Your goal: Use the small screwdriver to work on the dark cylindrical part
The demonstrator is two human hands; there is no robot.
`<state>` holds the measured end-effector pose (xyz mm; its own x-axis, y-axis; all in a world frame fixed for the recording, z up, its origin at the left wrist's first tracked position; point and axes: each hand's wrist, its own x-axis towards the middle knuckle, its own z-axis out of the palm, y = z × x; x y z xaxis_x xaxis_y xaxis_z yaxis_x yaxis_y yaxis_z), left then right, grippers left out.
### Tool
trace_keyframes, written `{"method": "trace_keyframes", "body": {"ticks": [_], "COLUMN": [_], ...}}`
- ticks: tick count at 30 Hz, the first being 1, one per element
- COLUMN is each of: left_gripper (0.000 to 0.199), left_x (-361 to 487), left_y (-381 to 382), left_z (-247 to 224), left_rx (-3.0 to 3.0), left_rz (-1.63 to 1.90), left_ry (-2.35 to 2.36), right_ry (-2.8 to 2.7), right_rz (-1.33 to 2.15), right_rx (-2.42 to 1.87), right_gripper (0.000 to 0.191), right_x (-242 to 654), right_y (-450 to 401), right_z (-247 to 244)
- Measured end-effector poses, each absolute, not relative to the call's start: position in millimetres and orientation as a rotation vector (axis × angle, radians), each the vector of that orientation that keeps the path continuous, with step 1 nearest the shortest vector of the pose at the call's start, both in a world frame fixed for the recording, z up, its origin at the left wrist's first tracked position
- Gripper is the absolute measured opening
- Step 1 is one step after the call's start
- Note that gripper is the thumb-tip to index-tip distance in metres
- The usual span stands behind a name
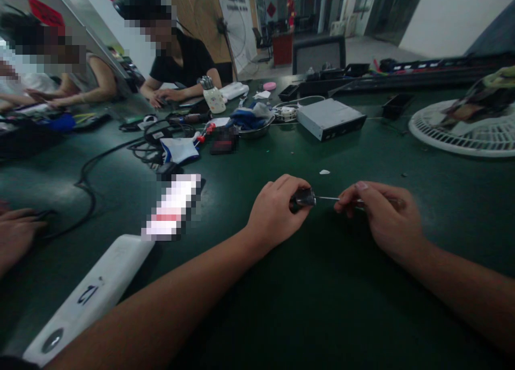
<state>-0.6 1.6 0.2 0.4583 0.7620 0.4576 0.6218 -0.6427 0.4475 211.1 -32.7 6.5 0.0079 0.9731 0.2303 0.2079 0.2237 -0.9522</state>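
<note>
Near the middle of the green table, my left hand [277, 209] is closed around a small dark, shiny piece [304, 198], most of it hidden by the fingers. My right hand [388, 217] pinches a thin screwdriver [328, 198]; its handle is largely covered by the palm. The bare metal shaft runs leftward, and its tip meets or nearly meets the end of the dark piece. Whether it sits inside the piece I cannot tell. Beyond the hands lies a small white scrap [324, 172].
Left of my forearm are a lit phone [173, 206] and a long white case [88, 295]. Farther back stand a silver disc drive [330, 118], a bowl with blue cloth [253, 118], tangled cables [153, 139] and a white fan grille [462, 131]. Another person's hand [16, 233] rests at far left.
</note>
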Motion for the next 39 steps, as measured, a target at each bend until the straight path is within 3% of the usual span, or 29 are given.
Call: {"method": "trace_keyframes", "body": {"ticks": [39], "left_gripper": [0.023], "left_x": [0.4], "left_y": [1.1], "left_z": [1.0], "left_rx": [2.488], "left_rz": [0.914], "left_ry": [1.221], "right_ry": [-1.496], "right_rz": [0.839], "right_rx": [-1.116], "right_gripper": [0.036], "right_x": [212.9], "right_y": [-36.4], "right_z": [3.7]}}
